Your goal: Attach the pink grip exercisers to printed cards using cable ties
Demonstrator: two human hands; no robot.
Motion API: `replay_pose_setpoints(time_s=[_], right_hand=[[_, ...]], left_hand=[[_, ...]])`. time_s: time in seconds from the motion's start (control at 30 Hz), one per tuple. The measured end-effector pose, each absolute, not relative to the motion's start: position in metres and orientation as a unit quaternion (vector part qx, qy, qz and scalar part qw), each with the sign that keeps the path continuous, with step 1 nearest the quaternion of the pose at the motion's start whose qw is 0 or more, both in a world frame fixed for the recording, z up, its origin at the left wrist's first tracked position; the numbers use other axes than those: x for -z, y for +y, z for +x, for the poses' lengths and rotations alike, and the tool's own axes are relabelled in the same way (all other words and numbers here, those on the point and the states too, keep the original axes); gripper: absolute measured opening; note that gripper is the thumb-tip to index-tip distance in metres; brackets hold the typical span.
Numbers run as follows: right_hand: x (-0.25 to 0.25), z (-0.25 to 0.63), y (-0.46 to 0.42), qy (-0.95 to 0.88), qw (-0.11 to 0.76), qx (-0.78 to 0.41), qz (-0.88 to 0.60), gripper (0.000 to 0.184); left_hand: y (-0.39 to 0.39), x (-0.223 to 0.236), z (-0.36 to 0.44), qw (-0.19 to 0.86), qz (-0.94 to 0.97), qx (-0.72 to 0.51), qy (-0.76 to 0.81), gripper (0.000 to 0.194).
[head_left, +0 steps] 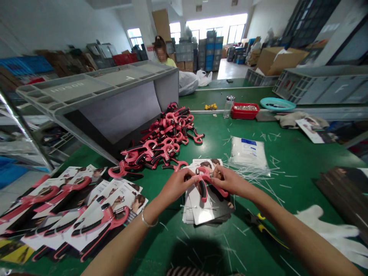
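Pink and black, a hand grip (202, 183) with a metal spring sits just below the middle of the frame, over a stack of printed cards (203, 214). The left hand (177, 186) has its thumb and fingers clamped on the grip's left side. The right hand (228, 181) has its fingers bent in close to the thumb at the right side; I cannot tell whether they clamp the grip or something thin beside it. A bangle (149, 219) circles the left wrist.

Thin white ties (260, 180) lie scattered right of the cards, beneath and around a clear packet (248, 151) with a blue label. Pliers (266, 228) with yellow and black handles lie under the right forearm, and a white glove (327, 226) is at lower right. At lower left, more grips on cards (110, 215) overlap one another.

Above the left hand, a heap of loose grips (166, 150) spills from a tipped grey crate (115, 82) onto the green table (214, 140). Farther up, right of centre, stand a bottle (228, 107), a red tray (245, 115) of small pieces and a light blue plate (287, 108). A person (170, 62) in yellow is behind the crate, upper centre.
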State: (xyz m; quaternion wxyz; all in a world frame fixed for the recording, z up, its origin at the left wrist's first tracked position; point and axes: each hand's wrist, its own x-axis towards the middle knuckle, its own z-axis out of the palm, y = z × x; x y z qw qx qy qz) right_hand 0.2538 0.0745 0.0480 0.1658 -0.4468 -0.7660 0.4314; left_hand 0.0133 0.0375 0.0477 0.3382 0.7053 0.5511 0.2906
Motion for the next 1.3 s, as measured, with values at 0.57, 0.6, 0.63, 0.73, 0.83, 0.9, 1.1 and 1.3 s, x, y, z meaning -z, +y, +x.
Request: replay_pose_setpoints(time_s=[0.57, 0.6, 0.63, 0.73, 0.83, 0.9, 1.1, 1.3], right_hand=[[-0.037, 0.258, 0.075, -0.815, 0.128, -0.242, -0.511, 0.018], [-0.038, 0.26, 0.068, -0.813, 0.125, -0.232, -0.519, 0.02], [-0.039, 0.261, 0.06, -0.813, 0.126, -0.218, -0.525, 0.022], [-0.043, 0.263, 0.044, -0.828, 0.143, -0.174, -0.514, 0.032], [-0.044, 0.261, 0.039, -0.829, 0.149, -0.187, -0.505, 0.046], [-0.041, 0.258, 0.041, -0.816, 0.136, -0.199, -0.526, 0.047], [-0.05, 0.246, 0.073, -0.798, 0.15, -0.215, -0.542, 0.031], [-0.065, 0.247, 0.074, -0.804, 0.137, -0.248, -0.522, 0.027]], left_hand=[[0.086, -0.026, 0.018, 0.263, 0.806, -0.285, 0.447, 0.025], [0.083, -0.027, 0.017, 0.262, 0.807, -0.283, 0.447, 0.024], [0.083, -0.027, 0.017, 0.257, 0.805, -0.283, 0.454, 0.023], [0.091, -0.026, 0.021, 0.233, 0.793, -0.287, 0.485, 0.025], [0.105, -0.025, 0.033, 0.23, 0.786, -0.28, 0.501, 0.028], [0.11, -0.024, 0.042, 0.242, 0.775, -0.268, 0.518, 0.025], [0.124, -0.036, 0.048, 0.315, 0.708, -0.288, 0.562, 0.029], [0.122, -0.043, 0.044, 0.349, 0.716, -0.262, 0.545, 0.024]])
